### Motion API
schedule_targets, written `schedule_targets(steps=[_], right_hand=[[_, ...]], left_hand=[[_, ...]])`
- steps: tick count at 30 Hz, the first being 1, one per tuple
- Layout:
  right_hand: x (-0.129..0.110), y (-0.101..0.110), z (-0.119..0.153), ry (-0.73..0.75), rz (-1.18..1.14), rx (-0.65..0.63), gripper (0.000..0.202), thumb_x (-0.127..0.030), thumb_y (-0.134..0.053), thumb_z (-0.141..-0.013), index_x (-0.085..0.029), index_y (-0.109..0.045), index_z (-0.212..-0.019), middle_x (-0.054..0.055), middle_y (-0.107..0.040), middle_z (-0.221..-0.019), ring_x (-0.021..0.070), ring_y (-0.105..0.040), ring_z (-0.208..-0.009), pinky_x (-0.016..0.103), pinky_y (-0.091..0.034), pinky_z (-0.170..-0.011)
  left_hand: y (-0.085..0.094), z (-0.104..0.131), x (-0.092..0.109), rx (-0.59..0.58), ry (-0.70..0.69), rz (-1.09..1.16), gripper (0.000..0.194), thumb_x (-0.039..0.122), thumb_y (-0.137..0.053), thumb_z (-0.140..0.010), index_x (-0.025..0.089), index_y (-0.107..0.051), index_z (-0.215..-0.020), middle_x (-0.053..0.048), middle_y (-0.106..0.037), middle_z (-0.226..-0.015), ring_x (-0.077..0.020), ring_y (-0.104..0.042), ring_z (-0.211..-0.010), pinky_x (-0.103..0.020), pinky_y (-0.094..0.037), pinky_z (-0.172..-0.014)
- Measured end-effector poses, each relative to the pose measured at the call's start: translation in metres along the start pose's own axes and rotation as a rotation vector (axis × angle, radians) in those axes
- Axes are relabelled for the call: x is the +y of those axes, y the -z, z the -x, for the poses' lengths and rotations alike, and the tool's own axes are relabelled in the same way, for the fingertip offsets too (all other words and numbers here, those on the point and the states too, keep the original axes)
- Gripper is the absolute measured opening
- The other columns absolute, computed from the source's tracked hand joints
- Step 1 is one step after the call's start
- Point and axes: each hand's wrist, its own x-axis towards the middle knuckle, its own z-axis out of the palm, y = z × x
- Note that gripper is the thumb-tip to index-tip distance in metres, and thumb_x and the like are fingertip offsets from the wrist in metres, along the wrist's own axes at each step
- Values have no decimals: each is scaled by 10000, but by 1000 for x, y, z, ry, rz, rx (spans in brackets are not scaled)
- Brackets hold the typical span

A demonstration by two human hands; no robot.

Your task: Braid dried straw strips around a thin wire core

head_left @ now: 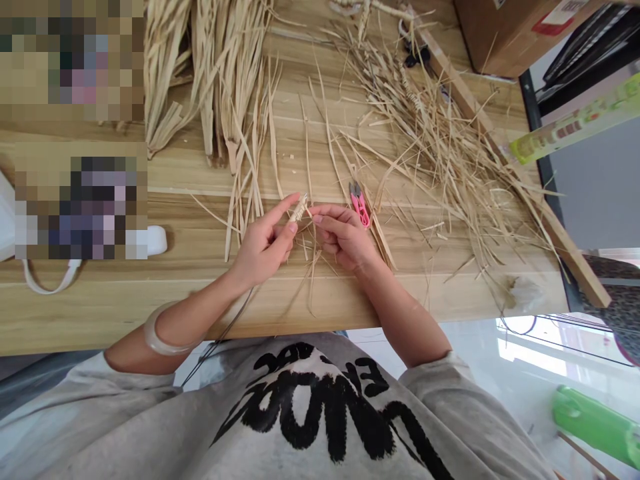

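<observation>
Between thumb and fingers, my left hand (265, 247) holds a small woven straw piece (299, 211) just above the table. My right hand (345, 237) is closed in a pinch beside it, gripping a thin straw strip (309, 212) at the end of that piece. Loose strands hang beneath both hands. Just past my right hand lies a pair of pink thread snips (359, 203). Several split straw strips (245, 193) lie beyond my left hand.
Bundles of dried straw (210, 73) lie at the back left. A tangled straw heap (425, 133) spreads along a wooden bar (565, 247) on the right. A cardboard box (515, 33) stands at the back right. A white cable (53, 287) lies at left.
</observation>
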Motion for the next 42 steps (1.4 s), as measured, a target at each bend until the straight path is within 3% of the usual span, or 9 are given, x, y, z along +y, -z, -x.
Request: schedule_targets(steps=[4, 9, 18, 20, 23, 26, 33, 38, 42], right_hand=[[1, 0, -2, 30, 42, 18, 177, -225, -755, -703, -156, -669, -841, -104, -489, -459, 11, -285, -360, 159, -158, -357], [-1, 3, -2, 88, 71, 2, 265, -335, -776, -742, -163, -666, -911, -5, -711, -688, 51, -518, -453, 166, -317, -386], [-3, 7, -2, 50, 51, -52, 320, -335, -879, -649, -131, -676, -787, 4, -705, -686, 40, -533, -496, 162, -408, -441], [-5, 7, -2, 27, 43, -98, 324, -338, -875, -655, -126, -653, -757, 0, -687, -669, 34, -514, -483, 156, -385, -428], [-9, 7, 0, -50, 24, -189, 305, -316, -836, -709, -138, -593, -761, -35, -632, -643, -9, -345, -411, 134, -220, -363], [-10, 5, 3, -132, -14, -209, 273, -281, -777, -763, -176, -525, -775, -103, -485, -551, -8, -210, -396, 133, -90, -354], [-5, -3, 4, -117, -100, -109, 234, -282, -760, -770, -184, -556, -828, -142, -312, -501, 3, -137, -400, 142, -46, -361], [-5, -8, 4, -194, -163, 49, 205, -197, -714, -806, -197, -519, -744, -158, -186, -476, 7, -79, -382, 141, -36, -351], [-6, -10, 4, -237, -212, 87, 274, -167, -694, -821, -205, -456, -691, -158, -145, -482, 6, -48, -378, 137, -23, -340]], left_hand=[[-1, 1, 1, -13, 27, -10, 594, 379, -643, -918, 204, -503, -1469, 119, -288, -469, -53, -226, -383, -182, -233, -352], [-1, 3, 1, -23, 36, -58, 617, 376, -627, -928, 164, -483, -1489, 113, -316, -469, -59, -244, -389, -194, -238, -360], [2, 5, -4, -64, -13, -150, 536, 373, -579, -964, 234, -515, -1477, 82, -399, -475, -72, -317, -399, -200, -271, -380], [2, 5, -4, -72, -1, -146, 556, 384, -581, -962, 219, -501, -1487, 83, -396, -475, -71, -315, -398, -199, -273, -378], [1, 6, -4, -82, -5, -154, 566, 399, -587, -958, 212, -502, -1485, 84, -391, -469, -70, -319, -396, -197, -284, -380], [0, 5, -3, -91, -7, -141, 562, 412, -596, -952, 211, -513, -1470, 88, -374, -467, -69, -311, -394, -195, -281, -377], [-3, 4, 1, -93, 16, -62, 579, 435, -619, -936, 198, -509, -1452, 105, -312, -474, -61, -253, -395, -188, -242, -363], [-1, 4, -2, -99, 3, -105, 544, 425, -611, -942, 220, -527, -1439, 99, -337, -470, -65, -288, -387, -187, -270, -365], [-1, 5, -4, -117, -8, -114, 519, 420, -599, -951, 236, -528, -1432, 97, -348, -463, -65, -295, -379, -183, -261, -361]])
